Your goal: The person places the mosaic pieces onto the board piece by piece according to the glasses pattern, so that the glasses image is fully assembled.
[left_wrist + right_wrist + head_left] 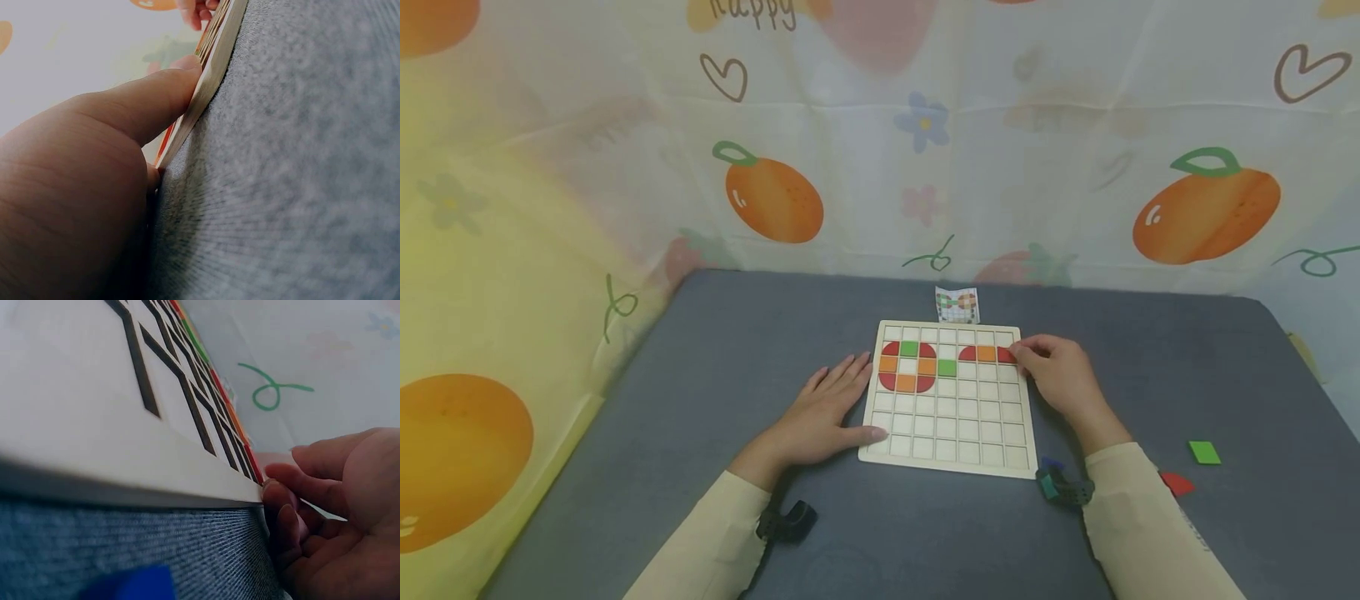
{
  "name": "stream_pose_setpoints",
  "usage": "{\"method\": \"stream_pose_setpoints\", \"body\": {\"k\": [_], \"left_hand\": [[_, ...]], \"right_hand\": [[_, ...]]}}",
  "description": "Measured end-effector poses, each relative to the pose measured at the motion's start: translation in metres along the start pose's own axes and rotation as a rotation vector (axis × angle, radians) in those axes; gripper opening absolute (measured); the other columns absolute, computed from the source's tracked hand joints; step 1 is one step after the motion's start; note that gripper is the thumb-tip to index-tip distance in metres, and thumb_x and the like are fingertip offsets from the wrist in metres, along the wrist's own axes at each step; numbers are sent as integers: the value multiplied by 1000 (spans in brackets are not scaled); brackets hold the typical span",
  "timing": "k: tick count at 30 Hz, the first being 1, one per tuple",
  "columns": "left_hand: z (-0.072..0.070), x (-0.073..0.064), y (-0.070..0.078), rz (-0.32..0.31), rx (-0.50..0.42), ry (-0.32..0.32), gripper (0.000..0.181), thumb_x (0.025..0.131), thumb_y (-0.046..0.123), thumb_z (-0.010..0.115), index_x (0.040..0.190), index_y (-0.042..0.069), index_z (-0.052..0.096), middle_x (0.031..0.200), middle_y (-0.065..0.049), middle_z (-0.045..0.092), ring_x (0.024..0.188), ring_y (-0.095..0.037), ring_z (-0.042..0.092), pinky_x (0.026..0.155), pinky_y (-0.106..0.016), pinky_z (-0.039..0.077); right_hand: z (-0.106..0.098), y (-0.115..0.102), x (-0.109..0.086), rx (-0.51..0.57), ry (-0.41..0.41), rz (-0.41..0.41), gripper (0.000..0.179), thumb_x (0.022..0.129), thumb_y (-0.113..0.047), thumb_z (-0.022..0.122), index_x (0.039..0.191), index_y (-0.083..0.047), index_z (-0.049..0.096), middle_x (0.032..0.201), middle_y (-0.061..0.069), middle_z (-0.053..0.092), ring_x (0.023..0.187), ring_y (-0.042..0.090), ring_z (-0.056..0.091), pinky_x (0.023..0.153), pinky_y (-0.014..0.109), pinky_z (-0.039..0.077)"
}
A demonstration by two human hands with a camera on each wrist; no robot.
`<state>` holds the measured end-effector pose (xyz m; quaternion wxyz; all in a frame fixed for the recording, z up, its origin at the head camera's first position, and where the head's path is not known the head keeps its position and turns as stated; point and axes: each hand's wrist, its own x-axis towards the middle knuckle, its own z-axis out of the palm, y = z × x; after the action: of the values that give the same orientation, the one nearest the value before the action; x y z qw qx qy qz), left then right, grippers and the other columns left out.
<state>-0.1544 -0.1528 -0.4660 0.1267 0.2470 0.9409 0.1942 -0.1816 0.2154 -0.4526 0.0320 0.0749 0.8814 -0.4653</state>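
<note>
A pale gridded board (936, 427) lies on the table with coloured tiles in its upper rows. On its left, rounded red tiles, orange tiles (888, 363) and a green tile (909, 348) ring one bare cell. Another green tile (947, 367) sits near the middle. Up on the right, an orange tile (986, 353) lies between two red ones. The thumb and forefinger of my right hand (1063, 375) pinch the outer red tile (1003, 355) at the board's right edge. My left hand (820, 417) spreads along the left edge, thumb (165, 94) resting on the rim.
A small printed card (957, 307) with a coloured grid lies just behind the board. Loose on the right are a green tile (1205, 452) and a red tile (1177, 483), partly behind the sleeve. A blue piece (140, 584) lies below the board's right edge. A patterned cloth (850, 125) hangs behind.
</note>
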Motion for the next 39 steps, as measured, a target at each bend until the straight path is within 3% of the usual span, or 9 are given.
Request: {"method": "stream_pose_setpoints", "body": {"k": [8, 12, 21, 26, 33, 39], "left_hand": [[1, 0, -1, 3, -1, 0, 110, 97, 73, 65, 176, 14, 16, 182, -1, 9, 166, -22, 0, 129, -56, 0], [1, 0, -1, 0, 0, 0, 110, 97, 74, 65, 176, 14, 16, 182, -1, 10, 166, -23, 0, 129, -56, 0], [0, 0, 0, 2, 0, 6, 110, 97, 73, 65, 176, 13, 17, 182, -2, 10, 166, -23, 1, 129, -56, 1], [0, -1, 1, 6, -10, 6, 109, 97, 72, 65, 175, 13, 17, 182, -2, 10, 166, -23, 1, 129, -56, 1], [0, -1, 0, 14, -11, 10, 109, 98, 71, 66, 175, 13, 17, 182, -2, 10, 166, -23, 1, 129, -56, 1], [1, -1, -1, 17, -17, 16, 110, 97, 72, 66, 175, 13, 17, 182, -2, 10, 166, -23, 1, 129, -56, 1]], "right_hand": [[1, -1, -1, -5, -2, -13, 36, 113, -32, 62, 125, 0, 75, 109, 15, 70, 103, 33, 58, 81, 42, 45], [1, 0, -1, -23, -20, -12, 36, 113, -34, 62, 118, -1, 77, 106, 15, 69, 99, 32, 57, 76, 41, 44], [0, 1, -1, 4, -40, -8, 40, 113, -35, 62, 130, -1, 74, 108, 14, 71, 100, 32, 59, 81, 41, 46], [-5, -3, -3, 134, -49, -16, 51, 114, -46, 57, 130, 1, 69, 108, 17, 66, 99, 32, 59, 87, 40, 47], [-29, -18, -13, 325, -108, -77, 69, 115, -55, 49, 151, 3, 57, 124, 22, 65, 105, 31, 66, 88, 33, 53], [-45, -29, -24, 314, -194, -189, 73, 117, -57, 34, 160, 1, 47, 138, 25, 63, 123, 39, 64, 91, 29, 57]]}}
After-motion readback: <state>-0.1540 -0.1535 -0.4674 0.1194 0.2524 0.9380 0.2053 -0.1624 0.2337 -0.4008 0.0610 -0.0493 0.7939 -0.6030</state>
